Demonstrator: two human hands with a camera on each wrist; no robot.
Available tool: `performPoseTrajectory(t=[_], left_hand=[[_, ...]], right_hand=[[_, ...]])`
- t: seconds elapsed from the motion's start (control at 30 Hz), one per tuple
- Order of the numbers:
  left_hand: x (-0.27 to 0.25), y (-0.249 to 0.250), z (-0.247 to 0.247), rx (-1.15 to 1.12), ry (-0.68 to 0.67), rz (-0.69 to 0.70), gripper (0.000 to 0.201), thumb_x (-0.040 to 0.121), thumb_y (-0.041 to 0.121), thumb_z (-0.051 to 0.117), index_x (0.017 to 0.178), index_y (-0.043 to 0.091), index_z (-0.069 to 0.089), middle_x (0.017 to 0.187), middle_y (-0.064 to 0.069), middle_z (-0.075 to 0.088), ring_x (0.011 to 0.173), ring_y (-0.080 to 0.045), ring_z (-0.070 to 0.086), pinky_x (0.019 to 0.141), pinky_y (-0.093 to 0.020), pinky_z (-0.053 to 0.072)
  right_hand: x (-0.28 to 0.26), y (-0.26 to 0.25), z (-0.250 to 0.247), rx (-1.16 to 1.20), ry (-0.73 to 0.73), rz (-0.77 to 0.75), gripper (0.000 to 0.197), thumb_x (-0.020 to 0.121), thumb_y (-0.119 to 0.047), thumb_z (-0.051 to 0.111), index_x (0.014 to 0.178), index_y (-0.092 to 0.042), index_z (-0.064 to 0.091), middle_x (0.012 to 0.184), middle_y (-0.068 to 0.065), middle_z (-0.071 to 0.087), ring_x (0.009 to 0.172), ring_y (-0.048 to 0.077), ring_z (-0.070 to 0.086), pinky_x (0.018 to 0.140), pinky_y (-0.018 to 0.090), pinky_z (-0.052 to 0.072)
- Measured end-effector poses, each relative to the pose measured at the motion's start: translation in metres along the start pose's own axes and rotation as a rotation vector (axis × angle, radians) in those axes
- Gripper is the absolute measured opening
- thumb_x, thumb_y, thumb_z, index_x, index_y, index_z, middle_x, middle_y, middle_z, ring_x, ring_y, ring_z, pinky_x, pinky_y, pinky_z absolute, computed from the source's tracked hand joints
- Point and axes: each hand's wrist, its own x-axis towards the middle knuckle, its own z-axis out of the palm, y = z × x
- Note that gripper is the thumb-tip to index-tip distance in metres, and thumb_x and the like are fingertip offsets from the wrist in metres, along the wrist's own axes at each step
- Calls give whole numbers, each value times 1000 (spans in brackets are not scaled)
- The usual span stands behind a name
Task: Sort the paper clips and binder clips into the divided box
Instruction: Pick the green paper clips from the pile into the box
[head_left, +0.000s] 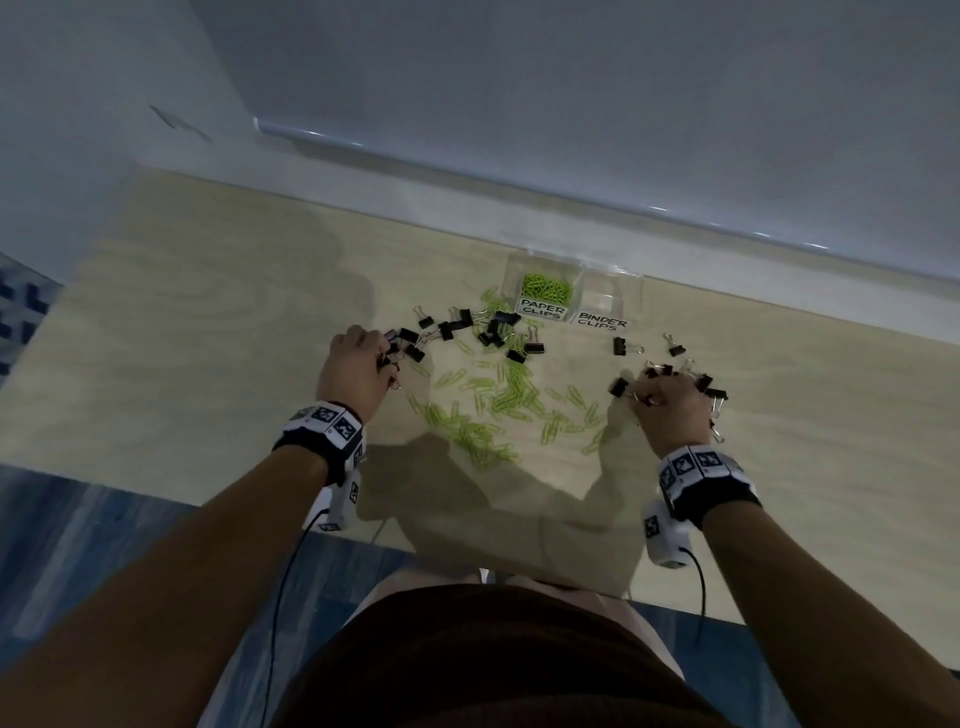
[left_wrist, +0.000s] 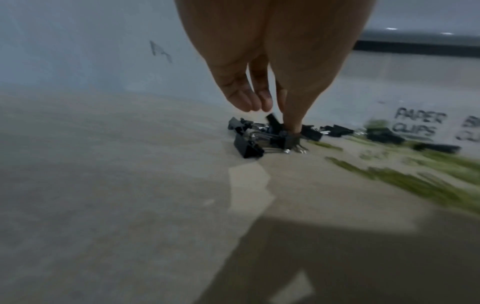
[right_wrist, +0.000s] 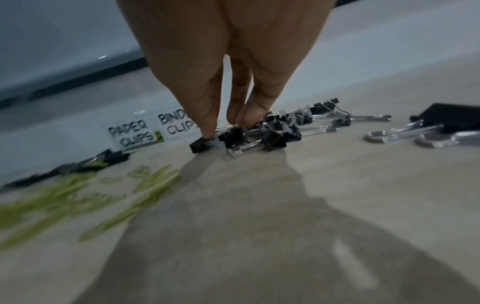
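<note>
Spanning the view, the wooden bench carries a clear divided box at one o'clock, green clips filling its "PAPER CLIPS" half. Loose green paper clips lie scattered at centre, black binder clips strewn at twelve. At nine o'clock the left hand pinches binder clips with curled fingers; at three o'clock the right hand grips another cluster of binder clips.

Green paper clips and black binder clips strewn before a clear divided box, some green inside.
</note>
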Motion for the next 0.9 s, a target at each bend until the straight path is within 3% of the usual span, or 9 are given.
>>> performPoseTrajectory(t=[0.07,0.13,0.23,0.37,0.53,0.63,0.77,0.83,0.9], left_hand=[[-5,6,4,61,5,103,25,81,6,63,106,2,62,113,-19,53,103,-39,47,87,-46,46],[-11,16,11,94,-40,213,33,83,3,59,116,-1,60,123,-20,51,111,-42,45,95,-48,43],[-16,26,27,145,-182,238,42,87,0,53,129,-2,49,133,-19,44,123,-37,38,100,-45,42],[-25,43,37,137,-241,205,36,89,2,48,125,2,48,131,-15,43,122,-34,38,94,-47,44],[-34,53,49,33,-215,405,31,85,5,57,117,5,60,121,-16,55,113,-35,45,96,-42,44],[-40,47,43,-47,-183,300,39,88,17,58,126,7,55,125,-15,51,114,-33,43,93,-45,46],[-48,37,42,-69,-259,103,83,72,54,71,136,10,41,128,-14,39,117,-30,40,100,-44,42],[-49,45,46,-106,-298,61,85,67,53,75,133,11,41,129,-14,39,118,-31,41,100,-43,42],[-46,59,49,-157,-312,60,73,70,42,77,129,12,45,129,-14,42,116,-30,45,97,-42,44]], right_hand=[[-10,-3,4,-53,28,-140,12,77,-6,68,89,-5,70,97,13,61,84,30,60,72,37,54],[-22,-14,10,-90,-6,-209,15,80,-7,65,94,-3,68,100,12,60,82,28,61,69,38,55],[-36,-31,25,-127,-111,-208,20,85,-10,59,103,-2,65,107,14,59,88,29,60,78,37,55],[-39,-52,47,-132,-259,-74,28,88,-10,53,115,-11,61,117,13,48,98,27,54,89,35,52],[-42,-80,64,-83,-406,-280,28,88,-10,50,114,-7,61,111,13,47,96,33,53,88,40,49],[-41,-77,59,-85,-422,-292,36,85,-12,53,121,-13,56,117,11,43,103,32,52,90,40,49],[-39,-77,52,-150,-415,-183,61,80,-36,67,133,-19,42,129,8,36,115,28,40,98,41,43],[-36,-85,57,-206,-427,-212,66,77,-43,69,132,-20,42,127,9,35,115,29,36,100,42,40],[-33,-95,64,-239,-447,-242,64,78,-41,69,131,-18,43,127,10,35,114,29,36,100,41,39]])
